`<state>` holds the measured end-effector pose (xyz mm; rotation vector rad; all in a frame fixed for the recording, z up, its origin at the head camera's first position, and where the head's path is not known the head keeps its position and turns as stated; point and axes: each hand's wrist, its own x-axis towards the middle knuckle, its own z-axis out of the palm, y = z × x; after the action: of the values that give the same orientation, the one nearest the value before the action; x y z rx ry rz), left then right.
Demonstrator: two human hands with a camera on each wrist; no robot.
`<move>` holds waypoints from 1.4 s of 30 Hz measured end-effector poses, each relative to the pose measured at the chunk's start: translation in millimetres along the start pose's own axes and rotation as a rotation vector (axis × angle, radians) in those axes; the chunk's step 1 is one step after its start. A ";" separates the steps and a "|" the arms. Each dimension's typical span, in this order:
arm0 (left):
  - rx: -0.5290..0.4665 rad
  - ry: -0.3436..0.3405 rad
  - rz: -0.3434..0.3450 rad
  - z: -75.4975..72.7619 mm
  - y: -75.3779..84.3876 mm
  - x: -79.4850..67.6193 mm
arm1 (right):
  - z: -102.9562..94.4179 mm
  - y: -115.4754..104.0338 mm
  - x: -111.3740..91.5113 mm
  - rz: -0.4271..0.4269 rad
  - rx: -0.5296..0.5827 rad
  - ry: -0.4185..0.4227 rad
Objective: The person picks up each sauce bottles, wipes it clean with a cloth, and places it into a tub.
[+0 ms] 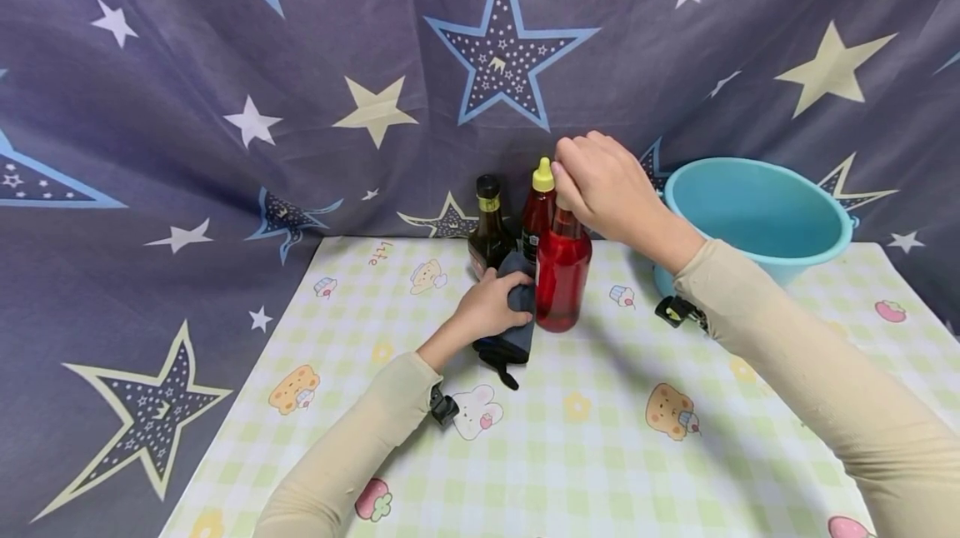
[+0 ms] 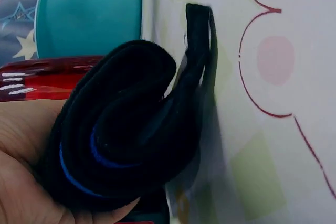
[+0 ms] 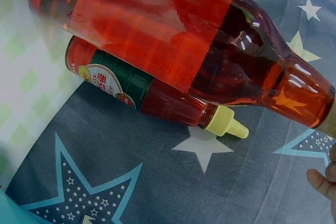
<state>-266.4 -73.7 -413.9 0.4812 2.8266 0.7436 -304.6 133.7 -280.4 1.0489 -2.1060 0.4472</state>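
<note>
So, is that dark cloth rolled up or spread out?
Rolled up: the left wrist view shows the dark cloth curled in layers at its end, and the left hand holds it bundled.

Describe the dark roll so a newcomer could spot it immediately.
On the checked tablecloth, left of the turquoise tub, the right hand grips a tall red bottle near its top. Left of that bottle, the left hand holds the dark roll. It alone is coiled fabric with a strap sticking out; its neighbours are bottles.
</note>
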 end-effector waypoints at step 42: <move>-1.125 0.188 0.281 -90.1 42.0 -12.6 | -0.1 -0.3 0.2 0.000 -0.014 0.004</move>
<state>-266.3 -83.9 -314.2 0.5834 1.9725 2.2589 -304.4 133.5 -280.2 1.0391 -2.1025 0.4343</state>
